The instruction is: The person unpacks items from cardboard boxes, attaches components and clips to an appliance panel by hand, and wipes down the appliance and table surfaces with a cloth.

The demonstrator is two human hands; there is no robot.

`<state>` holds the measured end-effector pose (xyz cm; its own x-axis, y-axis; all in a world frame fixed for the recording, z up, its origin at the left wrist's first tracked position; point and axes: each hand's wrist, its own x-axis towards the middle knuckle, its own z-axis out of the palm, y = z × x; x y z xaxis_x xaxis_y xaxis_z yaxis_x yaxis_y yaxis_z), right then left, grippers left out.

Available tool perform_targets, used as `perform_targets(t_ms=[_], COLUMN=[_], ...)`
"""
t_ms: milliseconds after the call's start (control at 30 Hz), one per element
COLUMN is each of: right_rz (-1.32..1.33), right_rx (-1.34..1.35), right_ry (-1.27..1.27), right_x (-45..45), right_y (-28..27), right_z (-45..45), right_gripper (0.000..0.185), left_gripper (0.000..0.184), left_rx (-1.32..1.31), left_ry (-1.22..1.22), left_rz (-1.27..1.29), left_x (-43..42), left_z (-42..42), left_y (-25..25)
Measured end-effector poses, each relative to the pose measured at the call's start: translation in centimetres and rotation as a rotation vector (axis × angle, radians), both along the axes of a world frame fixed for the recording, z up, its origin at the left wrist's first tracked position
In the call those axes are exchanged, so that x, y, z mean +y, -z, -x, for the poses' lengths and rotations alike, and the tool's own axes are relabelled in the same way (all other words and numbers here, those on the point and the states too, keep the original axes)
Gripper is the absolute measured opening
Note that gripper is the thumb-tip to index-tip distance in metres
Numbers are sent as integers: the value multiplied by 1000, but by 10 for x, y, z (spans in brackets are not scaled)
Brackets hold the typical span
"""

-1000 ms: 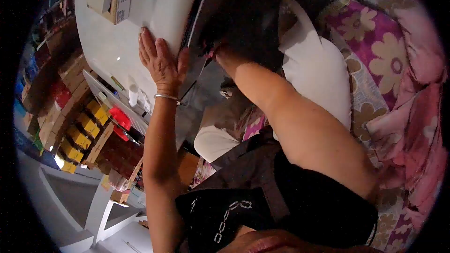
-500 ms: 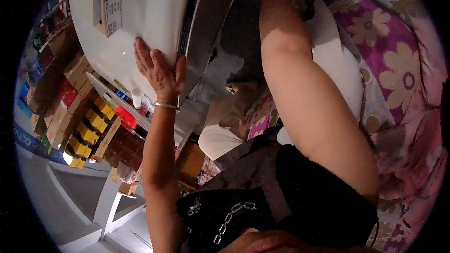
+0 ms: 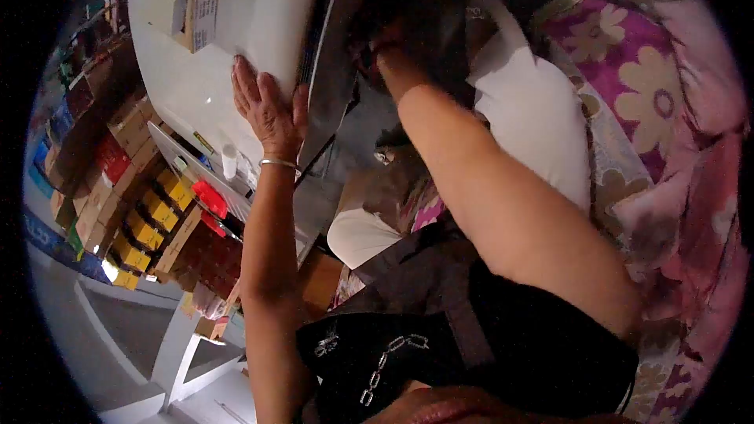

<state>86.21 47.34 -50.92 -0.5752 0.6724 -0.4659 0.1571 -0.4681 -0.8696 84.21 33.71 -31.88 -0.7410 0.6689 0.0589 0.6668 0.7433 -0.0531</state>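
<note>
My left hand (image 3: 271, 106), with a silver bangle (image 3: 280, 163) at its wrist, lies flat on a glossy white panel (image 3: 236, 31). Its fingers are stretched out and hold nothing. Beyond the fingertips stands an open cardboard box (image 3: 206, 8) with a printed label. My right arm reaches into the dark space beside the panel's edge. There my right hand (image 3: 385, 43) is in deep shadow and its fingers cannot be made out, nor anything they may touch. A reddish-dark band shows near that wrist.
Stacked cartons (image 3: 126, 149) and yellow boxes (image 3: 149, 228) fill the left side. A white bottle (image 3: 228, 162) and a red item (image 3: 210, 198) are below the panel. My pale-trousered leg (image 3: 534, 118) is bent near my right arm. Flowered purple cloth (image 3: 640, 94) lies at right.
My right hand has moved left and lower in the view, nearer the panel's edge. My left hand stays flat on the white panel. The view has shifted slightly.
</note>
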Motion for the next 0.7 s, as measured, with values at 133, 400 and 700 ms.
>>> perform_targets(t_ms=[133, 400, 700], right_rz=[-85, -830, -429], right_rx=[78, -61, -134], right_ry=[133, -59, -66], right_x=[4, 11, 11], right_y=[-30, -96, -89], right_z=[11, 7, 1], right_gripper=[50, 56, 43], left_gripper=[50, 48, 48], left_rx=[14, 75, 73], left_ry=[10, -43, -68], left_rz=[-51, -10, -49], left_x=[3, 9, 2], left_z=[-2, -4, -2], left_y=[-1, -5, 4])
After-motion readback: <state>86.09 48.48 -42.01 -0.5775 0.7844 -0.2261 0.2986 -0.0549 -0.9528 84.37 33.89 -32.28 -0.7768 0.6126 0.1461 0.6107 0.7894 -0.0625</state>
